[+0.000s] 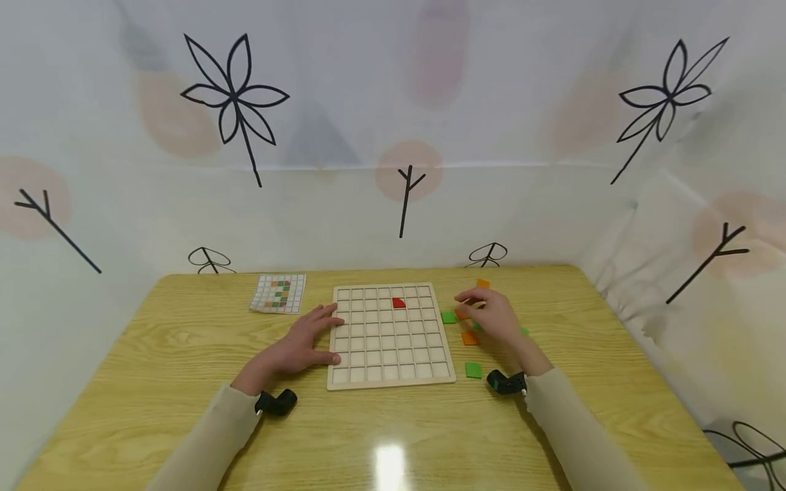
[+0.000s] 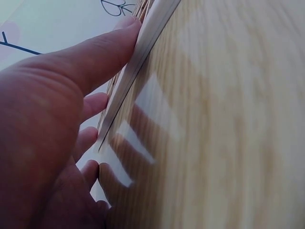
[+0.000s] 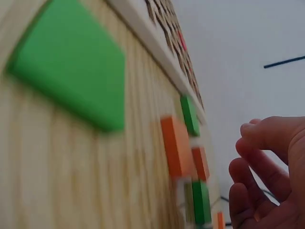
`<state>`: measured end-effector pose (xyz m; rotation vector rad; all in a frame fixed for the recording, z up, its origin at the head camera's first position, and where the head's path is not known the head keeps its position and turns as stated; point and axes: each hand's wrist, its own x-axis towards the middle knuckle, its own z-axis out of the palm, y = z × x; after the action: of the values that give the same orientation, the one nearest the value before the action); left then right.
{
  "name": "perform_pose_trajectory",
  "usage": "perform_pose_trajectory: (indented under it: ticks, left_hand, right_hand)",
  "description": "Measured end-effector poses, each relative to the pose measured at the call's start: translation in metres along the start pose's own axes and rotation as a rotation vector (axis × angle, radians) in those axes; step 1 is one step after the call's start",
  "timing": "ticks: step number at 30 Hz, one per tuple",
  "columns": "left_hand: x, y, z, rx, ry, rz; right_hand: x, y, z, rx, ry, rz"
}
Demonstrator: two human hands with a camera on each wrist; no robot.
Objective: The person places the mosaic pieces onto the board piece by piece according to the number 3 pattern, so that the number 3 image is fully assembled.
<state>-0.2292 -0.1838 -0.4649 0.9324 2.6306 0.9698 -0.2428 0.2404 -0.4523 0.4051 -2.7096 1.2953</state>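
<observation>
My left hand [image 1: 301, 346] rests at the left edge of a wooden grid board [image 1: 391, 356], its fingertips and thumb touching the rim. One red tile [image 1: 398, 303], with a rounded corner, sits in an upper cell. My right hand [image 1: 493, 316] hovers over loose tiles to the right of the board, fingers loosely bent. In the right wrist view thumb and forefinger are close, with nothing visible between them. Near its fingertips lie a green tile [image 1: 449, 318] and an orange tile [image 3: 176, 145]; the palm partly hides other tiles in the head view.
A paper sheet [image 1: 279, 294] printed with a coloured grid pattern lies beyond my left hand, left of the board. A green tile [image 1: 473, 370] lies near the board's lower right corner, and an orange tile [image 1: 483, 283] at the back. A patterned cloth [image 1: 344, 218] hangs behind the table.
</observation>
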Motion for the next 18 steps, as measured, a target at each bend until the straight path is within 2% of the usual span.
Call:
perform_pose_trajectory:
  ticks: [10, 15, 18]
  left_hand:
    - [-0.001, 0.002, 0.000, 0.004, 0.004, -0.006]
    - [0.000, 0.001, 0.000, 0.012, 0.001, -0.010]
    - [0.000, 0.001, 0.000, 0.014, -0.002, -0.008]
  right_hand:
    - [-0.035, 0.032, -0.045, -0.112, 0.030, 0.044]
    - [-0.055, 0.050, -0.068, -0.110, 0.014, 0.109]
    - [-0.063, 0.057, -0.079, -0.116, -0.024, 0.121]
